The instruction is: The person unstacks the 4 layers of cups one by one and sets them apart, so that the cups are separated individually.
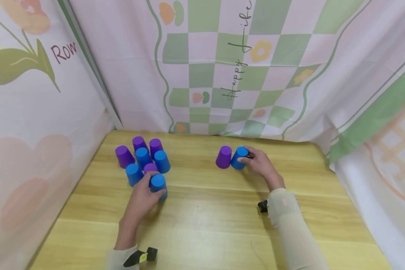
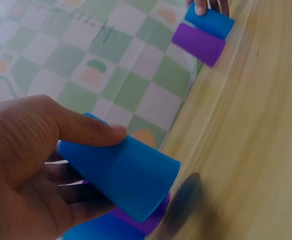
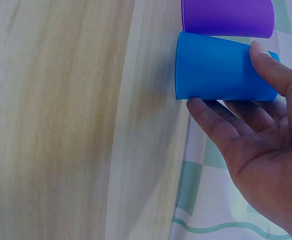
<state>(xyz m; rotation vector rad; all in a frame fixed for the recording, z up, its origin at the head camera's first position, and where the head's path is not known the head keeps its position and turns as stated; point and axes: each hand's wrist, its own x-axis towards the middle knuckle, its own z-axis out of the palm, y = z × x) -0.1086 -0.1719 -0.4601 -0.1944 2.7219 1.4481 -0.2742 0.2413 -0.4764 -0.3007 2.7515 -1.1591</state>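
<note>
My left hand [image 1: 141, 198] grips a blue cup [image 1: 158, 184] between thumb and fingers, narrow end up. In the left wrist view this cup [image 2: 128, 172] seems just off the table, its shadow lying apart from the rim. A purple cup [image 1: 150, 167] stands right behind it, partly hidden. On the right, my right hand [image 1: 260, 165] holds another blue cup [image 1: 239, 159] by its side, thumb on the near face. That cup is upside down beside a purple cup [image 1: 224, 157]; the right wrist view shows the blue cup [image 3: 220, 70] with its rim at the tabletop.
Around the left hand stand more upturned cups: a purple cup [image 1: 124, 156] at far left, two purple at the back, and blue cups [image 1: 143, 157] between. The wooden table [image 1: 202, 225] ends at a checked curtain [image 1: 229, 82] behind, with cloth on both sides.
</note>
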